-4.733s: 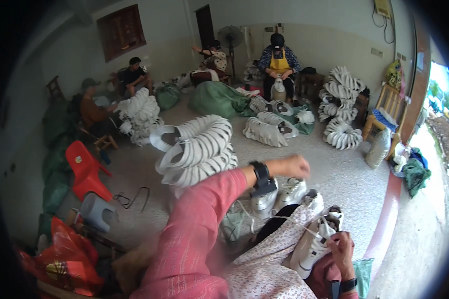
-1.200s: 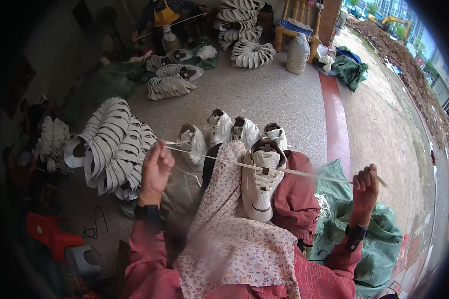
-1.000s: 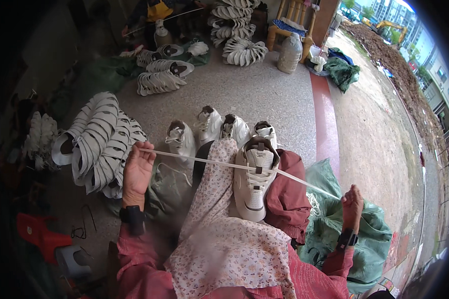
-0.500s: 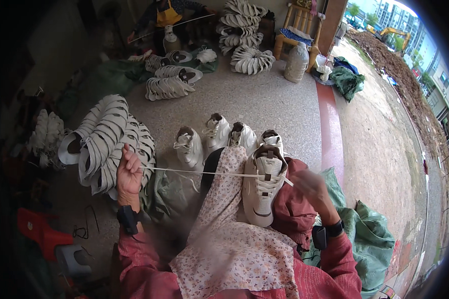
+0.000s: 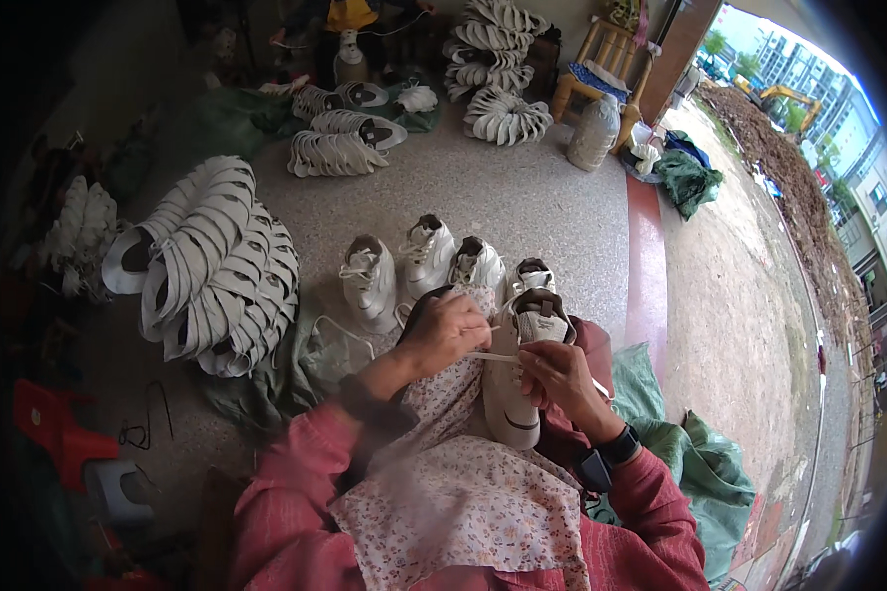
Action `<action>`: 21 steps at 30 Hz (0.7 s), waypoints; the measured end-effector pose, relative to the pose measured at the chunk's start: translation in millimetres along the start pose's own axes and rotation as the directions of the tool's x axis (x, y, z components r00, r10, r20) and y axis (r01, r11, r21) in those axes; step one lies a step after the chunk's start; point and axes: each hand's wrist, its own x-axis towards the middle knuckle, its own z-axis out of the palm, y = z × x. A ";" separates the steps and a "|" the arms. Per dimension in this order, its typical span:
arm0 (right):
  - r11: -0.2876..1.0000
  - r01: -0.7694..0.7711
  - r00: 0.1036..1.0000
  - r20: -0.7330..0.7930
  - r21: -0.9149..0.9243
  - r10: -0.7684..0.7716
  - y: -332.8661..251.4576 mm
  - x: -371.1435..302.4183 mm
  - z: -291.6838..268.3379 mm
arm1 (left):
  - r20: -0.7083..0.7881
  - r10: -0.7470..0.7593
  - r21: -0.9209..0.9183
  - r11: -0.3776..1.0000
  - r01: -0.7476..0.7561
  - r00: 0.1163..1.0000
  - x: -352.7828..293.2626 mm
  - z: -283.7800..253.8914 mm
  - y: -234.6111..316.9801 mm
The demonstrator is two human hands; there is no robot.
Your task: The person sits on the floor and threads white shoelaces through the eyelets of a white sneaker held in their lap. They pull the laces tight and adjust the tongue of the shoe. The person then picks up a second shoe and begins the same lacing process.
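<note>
A beige-white sneaker (image 5: pixel 511 399) rests on my lap, toe toward me, its brown-lined opening facing away. My left hand (image 5: pixel 443 335) is closed beside its left edge, fingertips pinching the pale shoelace (image 5: pixel 498 357). Over the laced front, my right hand (image 5: pixel 560 374) is closed with thumb and fingers on the same lace. A short stretch of lace runs between the two hands, and a loose end hangs to the right of my right hand. The fingers hide most of the lacing. A flowered cloth (image 5: pixel 453 512) covers my lap beneath the shoe.
Several laced sneakers (image 5: pixel 370 286) stand on the floor just ahead. Stacks of shoe uppers (image 5: pixel 207 266) sit left, with more uppers (image 5: pixel 335 153) farther back. A red stool (image 5: pixel 54 424) is at lower left, green sacks (image 5: pixel 710 473) at right. A bamboo chair (image 5: pixel 601 69) stands behind a large bottle (image 5: pixel 593 133).
My left hand has come from far left, where it held the lace stretched out, to beside the shoe. My right hand has moved left onto the shoe's front.
</note>
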 end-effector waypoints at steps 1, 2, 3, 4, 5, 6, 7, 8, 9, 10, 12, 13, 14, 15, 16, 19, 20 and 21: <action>1.000 0.005 1.000 0.004 0.008 -0.005 0.6 -0.3 0.4 | 0.064 0.006 0.005 1.000 -0.006 0.998 5.3 3.9 1.3; 1.000 0.010 1.000 0.008 0.015 -0.010 0.7 -0.5 0.5 | 0.075 0.019 0.021 1.000 -0.020 0.997 6.6 10.9 -2.0; 0.999 0.015 1.000 0.010 0.028 -0.015 1.2 -0.1 1.1 | 0.093 0.031 0.038 0.999 -0.035 0.995 7.8 16.9 -5.6; 1.000 0.012 1.000 0.011 0.027 -0.013 0.5 0.2 1.6 | 0.110 0.044 0.056 0.997 -0.050 0.993 7.9 21.7 -9.4; 1.000 0.010 1.000 0.013 0.026 -0.011 -1.1 0.6 1.9 | 0.117 0.030 0.056 0.998 -0.037 0.993 6.9 25.5 -13.4; 1.000 0.007 1.000 0.011 0.029 -0.008 -1.1 0.8 2.4 | 0.130 0.018 0.055 0.998 -0.025 0.991 7.1 26.6 -13.4; 1.000 0.007 1.000 0.007 0.024 -0.007 0.1 1.5 2.4 | 0.143 0.005 0.055 0.998 -0.013 0.990 7.1 27.6 -13.3; 1.000 0.007 1.000 0.003 0.020 -0.007 1.5 2.3 2.0 | 0.151 -0.011 0.039 0.999 0.005 0.988 6.9 29.1 -12.8; 1.000 0.010 1.000 -0.001 0.015 -0.010 2.3 3.0 2.3 | 0.159 -0.025 0.024 0.999 0.022 0.987 6.7 29.6 -11.9; 1.000 0.006 1.000 -0.008 0.024 -0.006 2.9 3.3 3.1 | 0.166 -0.040 0.009 0.999 0.039 0.985 6.6 30.1 -11.5; 0.999 0.002 1.000 -0.020 0.040 -0.001 3.3 3.6 5.1 | 0.150 -0.025 0.032 0.999 0.020 0.988 8.2 30.9 -15.8; 0.999 0.012 1.000 -0.023 0.049 -0.011 2.8 3.3 6.8 | 0.140 -0.017 0.044 0.999 0.011 0.990 8.9 31.7 -17.9; 0.998 0.022 0.999 -0.026 0.058 -0.021 2.1 2.4 9.3 | 0.102 0.005 0.084 0.996 -0.014 0.995 8.3 34.2 -18.6; 0.997 0.031 0.999 -0.033 0.067 -0.029 2.2 0.9 11.5 | 0.067 0.031 0.122 0.992 -0.039 0.997 8.0 37.8 -16.6; 0.998 0.055 0.998 -0.038 0.042 -0.054 5.0 1.2 13.7 | 0.033 0.057 0.162 0.985 -0.062 0.998 8.2 40.8 -15.1; 0.994 0.107 0.993 -0.041 -0.011 -0.107 11.0 2.3 16.4 | 0.050 0.047 0.278 0.959 -0.059 0.998 13.3 43.3 -8.6; 0.994 0.108 0.993 -0.035 -0.013 -0.109 10.4 1.6 16.1 | 0.053 0.040 0.248 0.967 -0.052 0.998 13.4 39.5 -8.2; 0.994 0.110 0.994 -0.027 -0.016 -0.110 10.1 1.0 14.9 | 0.056 0.034 0.218 0.975 -0.045 0.998 14.4 32.0 -6.0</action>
